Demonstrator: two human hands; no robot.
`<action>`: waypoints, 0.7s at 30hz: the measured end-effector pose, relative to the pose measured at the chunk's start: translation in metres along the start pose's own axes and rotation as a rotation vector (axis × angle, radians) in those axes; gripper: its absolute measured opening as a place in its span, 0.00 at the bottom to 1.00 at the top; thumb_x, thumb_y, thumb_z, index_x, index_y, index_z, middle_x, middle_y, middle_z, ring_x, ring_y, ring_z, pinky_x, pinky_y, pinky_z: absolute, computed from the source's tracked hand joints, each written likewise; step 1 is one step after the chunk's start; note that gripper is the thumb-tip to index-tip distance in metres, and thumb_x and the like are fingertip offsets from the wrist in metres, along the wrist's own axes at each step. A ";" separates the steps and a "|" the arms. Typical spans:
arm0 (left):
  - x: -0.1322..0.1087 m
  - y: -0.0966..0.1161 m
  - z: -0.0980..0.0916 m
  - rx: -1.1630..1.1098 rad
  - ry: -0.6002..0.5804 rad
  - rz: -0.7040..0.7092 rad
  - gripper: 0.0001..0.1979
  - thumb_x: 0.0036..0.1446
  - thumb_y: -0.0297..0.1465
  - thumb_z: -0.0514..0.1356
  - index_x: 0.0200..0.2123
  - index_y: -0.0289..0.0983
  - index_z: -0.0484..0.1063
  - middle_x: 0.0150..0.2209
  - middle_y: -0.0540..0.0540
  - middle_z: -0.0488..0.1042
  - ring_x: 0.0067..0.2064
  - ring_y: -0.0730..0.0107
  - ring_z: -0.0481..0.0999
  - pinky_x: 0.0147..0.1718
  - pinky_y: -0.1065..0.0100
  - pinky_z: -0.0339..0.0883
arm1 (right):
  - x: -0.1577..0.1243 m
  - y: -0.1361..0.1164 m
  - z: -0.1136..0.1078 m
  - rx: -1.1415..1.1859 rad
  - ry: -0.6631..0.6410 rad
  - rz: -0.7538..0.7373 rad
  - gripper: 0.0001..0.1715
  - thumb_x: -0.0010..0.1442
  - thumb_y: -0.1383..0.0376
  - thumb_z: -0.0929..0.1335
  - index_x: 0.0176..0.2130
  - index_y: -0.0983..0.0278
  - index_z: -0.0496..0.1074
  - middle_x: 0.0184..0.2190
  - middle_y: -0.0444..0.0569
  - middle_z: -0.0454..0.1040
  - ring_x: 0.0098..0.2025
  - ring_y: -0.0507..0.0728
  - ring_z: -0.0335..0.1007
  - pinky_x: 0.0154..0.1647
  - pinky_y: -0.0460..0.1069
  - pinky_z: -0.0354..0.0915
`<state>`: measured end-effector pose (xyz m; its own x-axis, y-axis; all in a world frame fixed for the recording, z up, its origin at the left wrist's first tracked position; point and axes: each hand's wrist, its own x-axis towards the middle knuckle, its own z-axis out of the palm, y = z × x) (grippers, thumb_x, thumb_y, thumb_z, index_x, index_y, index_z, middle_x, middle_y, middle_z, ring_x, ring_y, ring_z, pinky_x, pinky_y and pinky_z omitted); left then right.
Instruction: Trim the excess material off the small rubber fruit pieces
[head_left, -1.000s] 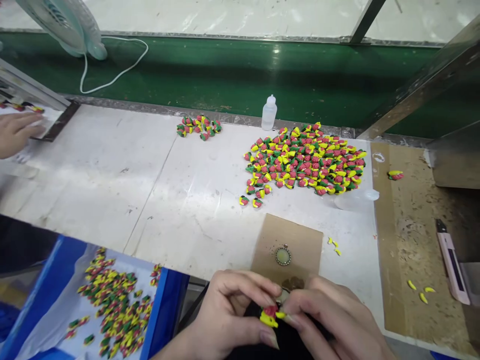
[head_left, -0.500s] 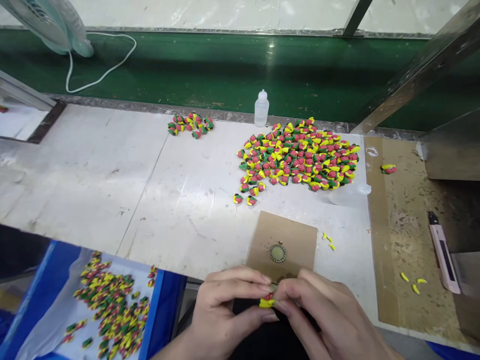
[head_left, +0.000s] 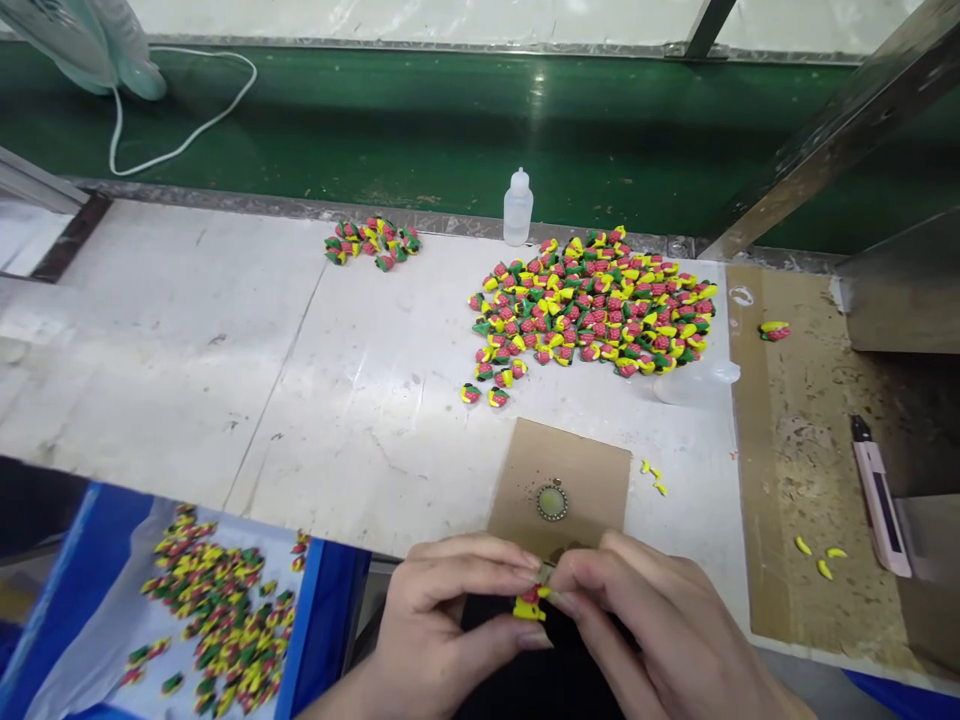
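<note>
My left hand (head_left: 442, 605) pinches a small red-and-yellow fruit charm (head_left: 528, 607) between thumb and fingers, low in the middle of the view. Right up against it is my right hand (head_left: 649, 610), its thumb and forefinger closed on a tiny yellow banana piece (head_left: 544, 592) that touches the charm. Fingertips partly cover both. Just beyond the hands lies a brown cardboard square (head_left: 577, 460), with a round beaded-rim pendant (head_left: 552, 503) on it holding something pale yellowish. Several little banana pieces (head_left: 655, 476) are on the white table to the right of the cardboard.
A big pile of fruit charms (head_left: 600, 300) covers the table's back right, and a smaller group (head_left: 373, 242) is further left. Two clear plastic bottles, one upright (head_left: 518, 208), one lying (head_left: 694, 382), flank the pile. A blue bin (head_left: 300, 630) with charms, a pink cutter (head_left: 881, 505) and a fan (head_left: 97, 50) surround.
The yellow banana piece now shows between my right fingertips against the charm, and the charm is slightly turned. The whole view has shifted a little; the table things stay put.
</note>
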<state>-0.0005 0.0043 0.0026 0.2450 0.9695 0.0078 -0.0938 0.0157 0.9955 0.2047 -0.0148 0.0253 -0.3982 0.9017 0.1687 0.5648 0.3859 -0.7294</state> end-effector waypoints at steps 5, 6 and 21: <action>0.001 0.001 -0.001 -0.037 -0.020 -0.046 0.17 0.51 0.31 0.80 0.44 0.54 0.89 0.37 0.48 0.91 0.36 0.63 0.91 0.40 0.75 0.84 | 0.000 0.001 0.000 0.030 -0.002 -0.002 0.13 0.80 0.67 0.59 0.42 0.60 0.68 0.28 0.41 0.74 0.26 0.51 0.71 0.26 0.45 0.64; 0.001 0.001 -0.001 -0.053 -0.027 -0.054 0.18 0.51 0.31 0.80 0.44 0.54 0.88 0.37 0.48 0.91 0.36 0.63 0.91 0.40 0.74 0.84 | 0.001 0.000 -0.001 0.038 -0.003 0.006 0.12 0.79 0.68 0.60 0.42 0.60 0.68 0.28 0.42 0.74 0.26 0.51 0.71 0.26 0.44 0.65; -0.005 -0.008 0.000 -0.503 -0.108 -0.286 0.15 0.54 0.33 0.78 0.44 0.52 0.88 0.42 0.53 0.91 0.43 0.67 0.90 0.44 0.76 0.82 | 0.004 -0.003 -0.008 0.110 0.019 0.045 0.15 0.81 0.63 0.58 0.42 0.58 0.68 0.27 0.40 0.75 0.25 0.50 0.74 0.26 0.44 0.67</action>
<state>-0.0008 -0.0012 -0.0054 0.4227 0.8796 -0.2182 -0.4489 0.4124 0.7927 0.2069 -0.0114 0.0334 -0.3600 0.9214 0.1463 0.4988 0.3226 -0.8044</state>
